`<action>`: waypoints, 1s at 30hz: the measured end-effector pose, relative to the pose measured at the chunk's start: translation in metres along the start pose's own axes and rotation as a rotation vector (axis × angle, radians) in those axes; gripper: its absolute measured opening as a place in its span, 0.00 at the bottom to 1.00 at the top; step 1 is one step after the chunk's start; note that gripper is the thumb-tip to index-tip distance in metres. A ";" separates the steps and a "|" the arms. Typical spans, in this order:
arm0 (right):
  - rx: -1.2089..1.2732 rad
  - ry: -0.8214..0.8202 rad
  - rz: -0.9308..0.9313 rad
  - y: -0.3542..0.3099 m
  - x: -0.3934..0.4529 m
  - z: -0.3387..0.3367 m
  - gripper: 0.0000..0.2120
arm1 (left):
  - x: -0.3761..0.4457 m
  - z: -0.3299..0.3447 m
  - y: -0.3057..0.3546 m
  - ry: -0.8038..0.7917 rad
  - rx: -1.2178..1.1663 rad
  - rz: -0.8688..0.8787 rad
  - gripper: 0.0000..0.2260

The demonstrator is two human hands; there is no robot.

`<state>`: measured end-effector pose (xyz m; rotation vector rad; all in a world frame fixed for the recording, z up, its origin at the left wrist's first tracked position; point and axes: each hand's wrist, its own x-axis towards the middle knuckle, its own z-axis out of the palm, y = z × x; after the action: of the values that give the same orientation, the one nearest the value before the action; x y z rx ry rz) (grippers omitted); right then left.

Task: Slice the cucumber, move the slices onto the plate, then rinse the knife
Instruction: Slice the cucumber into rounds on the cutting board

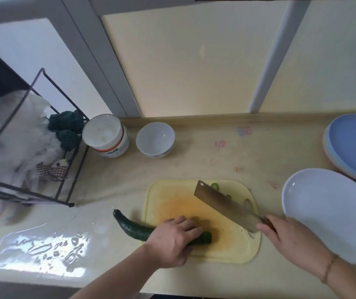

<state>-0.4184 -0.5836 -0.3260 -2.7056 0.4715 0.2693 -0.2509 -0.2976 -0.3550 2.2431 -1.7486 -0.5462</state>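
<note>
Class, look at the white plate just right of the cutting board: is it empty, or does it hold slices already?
Empty. The white plate shows only bare surface.

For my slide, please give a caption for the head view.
Left hand holds cucumber on cutting board; right hand lifts cleaver beside white plate.

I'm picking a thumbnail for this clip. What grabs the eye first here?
The broad cleaver slanting across the yellow cutting board at centre, gripped by the right hand. Next, the dark cucumber jutting off the board's left edge under the left hand. A pale plate waits at right.
</note>
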 end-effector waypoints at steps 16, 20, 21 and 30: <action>0.080 -0.157 0.175 -0.042 0.003 -0.016 0.18 | 0.029 -0.008 0.007 0.033 0.048 -0.219 0.24; 0.226 -0.326 0.320 -0.055 -0.001 -0.022 0.23 | 0.023 -0.008 -0.003 0.002 0.046 -0.257 0.23; 0.287 -0.327 0.356 -0.060 -0.002 -0.023 0.24 | 0.023 -0.007 -0.003 -0.008 0.059 -0.271 0.22; 0.489 -0.337 0.433 -0.099 -0.021 -0.005 0.24 | 0.021 0.008 0.004 0.103 0.144 -0.186 0.28</action>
<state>-0.4015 -0.4931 -0.2835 -2.0148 0.8844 0.6229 -0.2534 -0.3188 -0.3639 2.5018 -1.5862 -0.3431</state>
